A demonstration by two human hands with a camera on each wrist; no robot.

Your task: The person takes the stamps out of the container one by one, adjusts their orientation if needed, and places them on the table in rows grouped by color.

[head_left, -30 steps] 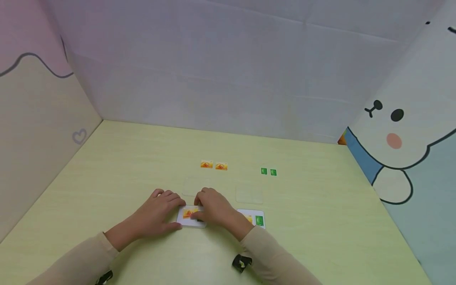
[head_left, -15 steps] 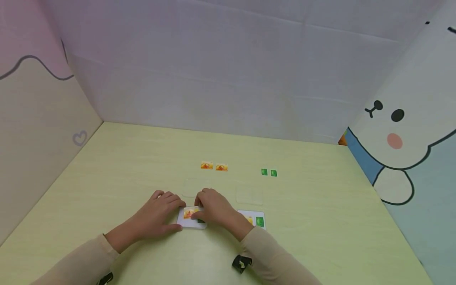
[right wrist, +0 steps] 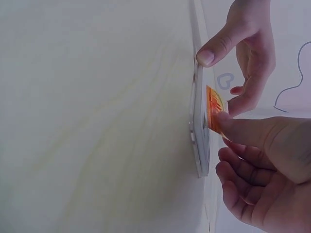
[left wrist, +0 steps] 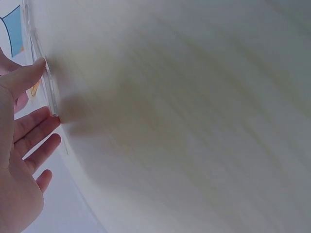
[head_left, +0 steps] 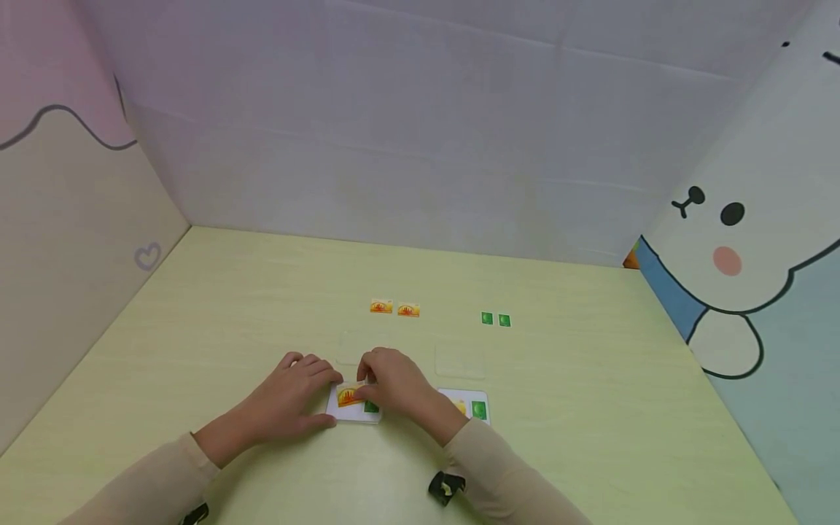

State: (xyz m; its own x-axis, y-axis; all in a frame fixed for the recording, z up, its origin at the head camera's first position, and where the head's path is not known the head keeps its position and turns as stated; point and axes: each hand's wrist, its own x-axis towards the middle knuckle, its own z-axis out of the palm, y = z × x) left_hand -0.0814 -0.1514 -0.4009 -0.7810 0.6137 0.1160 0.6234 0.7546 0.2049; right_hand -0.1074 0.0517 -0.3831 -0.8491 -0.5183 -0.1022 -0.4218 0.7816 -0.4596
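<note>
A white card (head_left: 351, 417) in a clear-edged holder lies before me. My left hand (head_left: 295, 394) holds its left end, thumb at the near corner and index finger at the far corner. Between right thumb and index finger, my right hand (head_left: 397, 383) pinches a small orange stamp (head_left: 346, 396). In the right wrist view the orange stamp (right wrist: 214, 109) stands tilted close over the face of the white card (right wrist: 200, 145). A green stamp (head_left: 371, 407) sits on the card's right part, partly covered by my fingers.
A second white card (head_left: 464, 393) with a yellow and a green stamp lies right, partly behind my right wrist. Farther back are two transparent sheets, the left (head_left: 348, 343) and the right (head_left: 459, 361), two orange stamps (head_left: 394, 308) and two green ones (head_left: 495, 319).
The orange stamp has shifted and tilted slightly in my right fingers, and more of the green stamp shows beside it. My left hand has stayed in place.
</note>
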